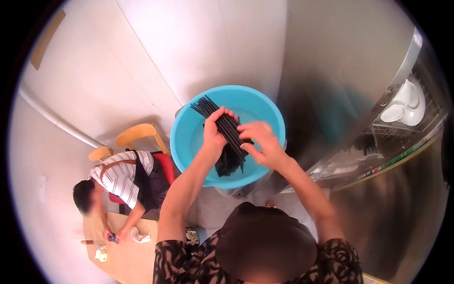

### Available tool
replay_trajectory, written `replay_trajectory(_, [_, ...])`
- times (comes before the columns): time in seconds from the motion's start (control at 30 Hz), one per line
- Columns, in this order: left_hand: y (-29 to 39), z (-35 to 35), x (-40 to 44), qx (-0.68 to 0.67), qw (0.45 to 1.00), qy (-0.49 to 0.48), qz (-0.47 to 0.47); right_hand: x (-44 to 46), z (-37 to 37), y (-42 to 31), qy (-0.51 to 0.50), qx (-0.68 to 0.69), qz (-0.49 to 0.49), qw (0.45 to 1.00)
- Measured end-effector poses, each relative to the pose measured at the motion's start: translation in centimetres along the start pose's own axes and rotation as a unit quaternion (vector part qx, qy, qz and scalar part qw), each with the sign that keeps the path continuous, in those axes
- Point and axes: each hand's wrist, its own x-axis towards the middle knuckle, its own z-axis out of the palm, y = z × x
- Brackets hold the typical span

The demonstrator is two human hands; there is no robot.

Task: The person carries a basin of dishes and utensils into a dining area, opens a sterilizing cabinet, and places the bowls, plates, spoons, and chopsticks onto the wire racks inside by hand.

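My left hand (pixel 217 128) is wrapped round a thick bundle of thin black sticks (pixel 227 125), held slanting above a light-blue basin (pixel 178 146). The bundle's upper ends fan out past my left hand. My right hand (pixel 260 142) is at the bundle's right side, with thumb and fingers apart near the sticks. Whether its fingertips touch them is hard to tell. Beneath the bundle, more black material (pixel 228 162) lies in the basin.
At the left, a seated person (pixel 120 177) leans over a wooden table (pixel 125 265), holding a small blue thing (pixel 112 238). A wooden-backed chair (pixel 139 135) stands by the wall. Right are a metal panel (pixel 345 61) and a rack with white dishes (pixel 410 102).
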Motion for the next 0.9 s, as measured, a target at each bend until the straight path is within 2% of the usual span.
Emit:
replay_trajectory(0.07, [0.2,1.2,-0.5,-0.007,1.000,0.012,0.019,0.0,0.9,-0.3,0.174,0.132,0.160,0.963])
replay_trajectory(0.1, [0.2,1.6,-0.5,-0.035,0.996,0.028,0.073,0.2,1.4,-0.2,0.176,0.130,0.158,0.963])
replay_trajectory(0.13, [0.2,2.0,-0.6,-0.064,0.989,0.044,0.127,0.5,2.1,-0.2,0.256,0.247,0.270,0.895])
replay_trajectory(0.17, [-0.1,2.4,-0.7,-0.069,0.984,0.043,0.155,0.7,2.8,-0.2,0.326,0.356,0.371,0.793])
replay_trajectory(0.2, [-0.6,2.8,-1.1,-0.066,0.985,0.041,0.153,1.1,3.8,0.1,0.330,0.355,0.370,0.792])
replay_trajectory(0.27, [-2.0,3.7,-2.1,-0.037,0.983,0.025,0.176,2.2,5.5,1.2,0.421,0.487,0.372,0.669])
replay_trajectory(0.3, [-2.7,4.9,-3.1,-0.024,0.982,0.050,0.181,2.6,5.7,1.5,0.447,0.491,0.379,0.645])
replay_trajectory(0.33, [-2.9,4.7,-3.2,-0.020,0.983,0.045,0.176,2.5,5.4,1.8,0.453,0.489,0.376,0.644])
replay_trajectory(0.4, [-2.7,4.2,-2.9,-0.002,0.977,0.030,0.209,2.2,4.5,2.3,0.381,0.456,0.447,0.669])
replay_trajectory(0.43, [-2.6,4.3,-3.5,0.055,0.974,0.025,0.220,1.6,4.1,2.1,0.353,0.317,0.396,0.786])
replay_trajectory(0.47, [-1.7,3.1,-2.5,0.064,0.979,0.064,0.181,0.8,3.5,1.7,0.314,0.159,0.336,0.873])
replay_trajectory(0.5, [-1.7,3.2,-3.4,0.107,0.978,0.033,0.179,0.3,1.7,1.0,0.213,-0.007,0.224,0.951])
replay_trajectory(0.53, [-2.3,4.6,-4.8,0.119,0.974,0.063,0.184,0.5,-0.5,-1.1,0.122,-0.092,0.163,0.975])
replay_trajectory(0.57, [-3.1,6.1,-6.3,0.108,0.978,0.051,0.169,0.1,-1.4,-2.5,0.039,-0.171,0.123,0.977])
replay_trajectory(0.6, [-4.1,7.1,-7.8,0.094,0.986,0.020,0.138,0.0,-2.3,-4.3,0.000,-0.208,0.140,0.968])
replay_trajectory(0.67, [-6.8,9.2,-10.3,0.104,0.988,-0.016,0.109,-1.5,-2.3,-5.3,0.014,-0.395,0.175,0.902])
replay_trajectory(0.7, [-7.9,10.2,-11.3,0.116,0.987,-0.043,0.100,-2.3,-3.3,-5.9,0.020,-0.406,0.188,0.894])
replay_trajectory(0.77, [-10.8,11.7,-13.1,0.178,0.972,-0.113,0.104,-4.3,-6.7,-7.5,-0.034,-0.281,0.271,0.920])
replay_trajectory(0.8, [-12.5,11.9,-13.8,0.228,0.954,-0.156,0.115,-6.0,-7.7,-8.1,0.032,-0.237,0.280,0.930])
replay_trajectory(0.83, [-14.0,12.0,-14.5,0.289,0.924,-0.226,0.103,-8.0,-8.3,-7.7,0.086,-0.163,0.291,0.939])
replay_trajectory(0.87, [-14.4,11.5,-14.8,0.439,0.855,-0.269,0.064,-10.5,-8.6,-7.2,0.111,-0.125,0.297,0.940])
replay_trajectory(0.9, [-15.6,12.5,-14.6,0.459,0.823,-0.333,0.036,-13.0,-8.8,-6.8,0.137,-0.086,0.301,0.940])
